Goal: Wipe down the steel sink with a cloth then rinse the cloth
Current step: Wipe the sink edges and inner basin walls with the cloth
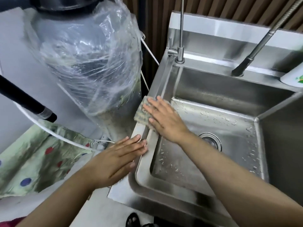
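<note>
We are pressing soft, limp cloth (141, 113) onto sink (164, 192) rim, right hand (164, 119) grip spread flat; left hand (117, 160) flat, empty. Bunching middle seems best.

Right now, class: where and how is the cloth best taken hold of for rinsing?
Probably grip the cloth by its exposed left edge, coming from the left. It lies flat on the left rim of the sink under the flat right hand, so only that strip past the fingertips is free to pinch.
</note>
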`<state>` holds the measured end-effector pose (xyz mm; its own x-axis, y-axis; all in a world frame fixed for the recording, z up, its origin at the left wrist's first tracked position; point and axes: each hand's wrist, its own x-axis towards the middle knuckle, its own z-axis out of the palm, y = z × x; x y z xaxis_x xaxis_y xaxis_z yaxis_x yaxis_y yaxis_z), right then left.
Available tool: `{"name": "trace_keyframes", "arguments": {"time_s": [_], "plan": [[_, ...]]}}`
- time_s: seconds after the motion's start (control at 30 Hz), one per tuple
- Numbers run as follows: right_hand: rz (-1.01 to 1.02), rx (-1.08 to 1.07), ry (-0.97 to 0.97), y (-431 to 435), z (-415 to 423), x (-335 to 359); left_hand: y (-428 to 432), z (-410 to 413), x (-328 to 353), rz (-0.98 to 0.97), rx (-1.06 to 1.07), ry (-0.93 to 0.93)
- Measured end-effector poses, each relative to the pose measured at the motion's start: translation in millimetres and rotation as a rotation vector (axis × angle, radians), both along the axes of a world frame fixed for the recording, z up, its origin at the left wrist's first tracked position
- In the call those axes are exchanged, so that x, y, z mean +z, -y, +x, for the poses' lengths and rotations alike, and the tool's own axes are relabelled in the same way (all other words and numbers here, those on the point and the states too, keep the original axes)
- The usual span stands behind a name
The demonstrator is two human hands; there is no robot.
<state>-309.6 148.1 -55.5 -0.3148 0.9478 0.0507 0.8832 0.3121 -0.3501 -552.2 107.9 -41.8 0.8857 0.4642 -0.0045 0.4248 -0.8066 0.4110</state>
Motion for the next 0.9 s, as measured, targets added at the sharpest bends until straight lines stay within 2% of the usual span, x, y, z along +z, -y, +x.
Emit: {"name": "trace_keyframes", "arguments": {"time_s": [0.2,0.47,0.8,0.9], "plan": [[0.015,-0.188,0.044,-109.7,52.4,4.6,-36.8,54.2,5.0,0.044,0.110,-0.019],[0.083,0.037,-0.053,-93.8,63.5,-15.4,-66.2,86.8,-1.0,0.065,0.198,-0.017],[0.099,-0.184,0.017,-166.3,92.8,-3.2,-104.2,125.1,8.3,0.135,0.274,0.011],[0.151,-0.227,-0.047,-158.3,95.8,-6.0,-125.2,141.6,2.4,0.153,0.312,0.007]]}}
